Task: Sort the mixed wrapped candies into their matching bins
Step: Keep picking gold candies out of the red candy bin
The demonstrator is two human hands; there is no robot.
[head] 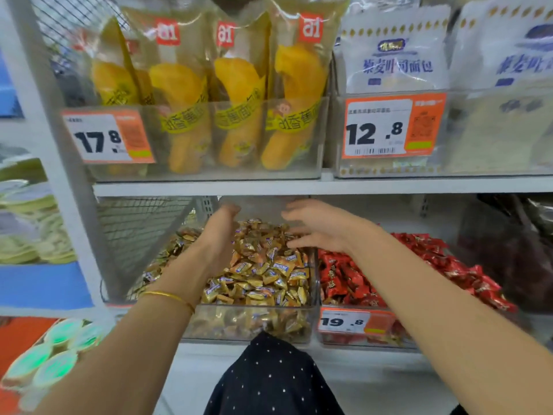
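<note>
A clear plastic bin (254, 323) on the lower shelf holds a heap of gold-wrapped candies (266, 274). To its right, a second clear bin (359, 327) is full of red-wrapped candies (344, 277). A third bin of darker gold candies (167, 259) stands at the left. My left hand (220, 235) reaches into the gold heap at its left side, fingers pointing down into the candies; what they touch is hidden. My right hand (317, 224) hovers over the back right of the gold heap with fingers spread and nothing visible in it.
The shelf above (299, 185) hangs low over the bins and carries banana-bread packs (185, 94) and white bread bags (395, 55) in clear bins. A wire mesh panel (140, 229) closes the left side. A dark bag (505, 253) sits at the right.
</note>
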